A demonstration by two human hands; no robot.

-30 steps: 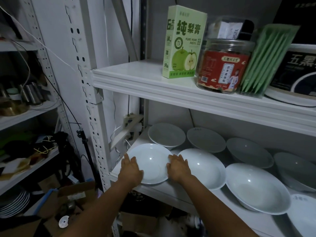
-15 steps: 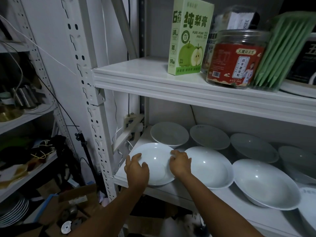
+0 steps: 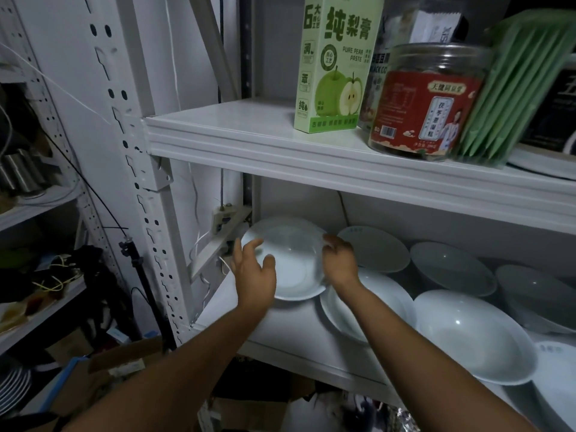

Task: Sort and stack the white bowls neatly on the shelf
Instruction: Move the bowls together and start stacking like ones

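A white bowl (image 3: 291, 260) is held by its rim at the back left of the lower shelf (image 3: 280, 332), tilted a little toward me. My left hand (image 3: 253, 277) grips its left edge with the thumb inside. My right hand (image 3: 339, 264) curls round its right edge. A pale rim shows just behind it, so it seems to sit over the back-left bowl, which is otherwise hidden. Several more white bowls stand singly on the shelf: one in front (image 3: 377, 307), one behind (image 3: 375, 248), a large one (image 3: 473, 335) to the right.
The upper shelf (image 3: 265, 135) hangs low over the bowls and carries a green pear-paste box (image 3: 336, 63), a red-labelled jar (image 3: 427, 101) and green packets (image 3: 514, 88). A perforated post (image 3: 131, 151) and cables flank the left side. Cardboard boxes lie below.
Both hands lifted the front-left bowl and carried it back and up to the rear-left spot. The front-left patch of shelf is now bare. The camera moved closer.
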